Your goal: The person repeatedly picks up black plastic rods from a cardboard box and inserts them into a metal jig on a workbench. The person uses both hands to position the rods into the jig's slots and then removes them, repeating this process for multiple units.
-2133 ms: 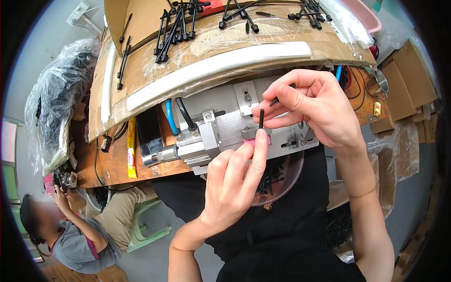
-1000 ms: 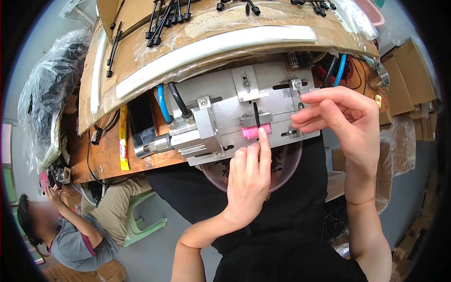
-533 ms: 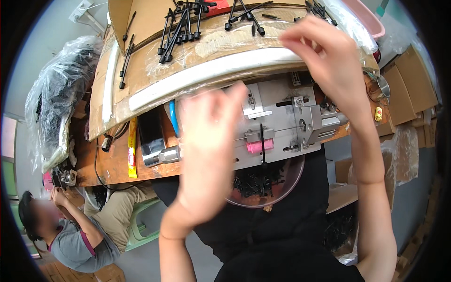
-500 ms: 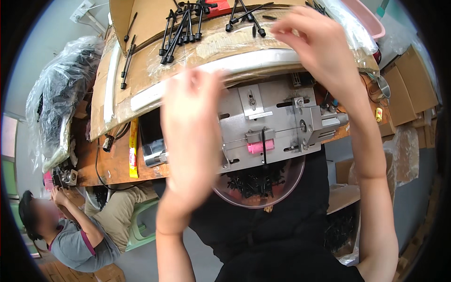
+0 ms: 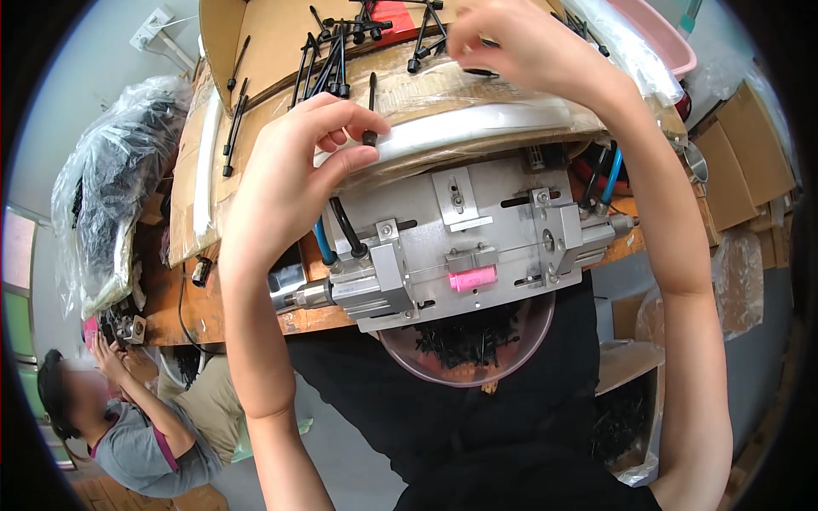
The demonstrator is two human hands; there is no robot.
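Observation:
My left hand (image 5: 285, 170) is closed over the near edge of a cardboard surface, pinching a thin black rod with a round knob (image 5: 370, 136) between thumb and forefinger. My right hand (image 5: 532, 51) is at the far side of the cardboard, fingers curled together. A small black piece (image 5: 482, 72) shows just under those fingers; whether it is held or lying there I cannot tell. Several more black rods (image 5: 341, 64) with knobs lie in a loose pile between my hands. Below them is a metal clamping fixture (image 5: 426, 192) with a pink piece (image 5: 472, 278) at its middle.
A clear bowl (image 5: 520, 364) of black parts is under the fixture's near edge. Blue and black hoses (image 5: 324, 243) rise from the fixture. A plastic-wrapped bundle (image 5: 123, 170) stands at left, near a seated person (image 5: 149, 434). Cardboard boxes (image 5: 745, 157) are at right.
My left hand has moved up and left and now holds a black rod. My right hand has shifted left over the cardboard. The black rod across the pink piece is gone from the fixture.

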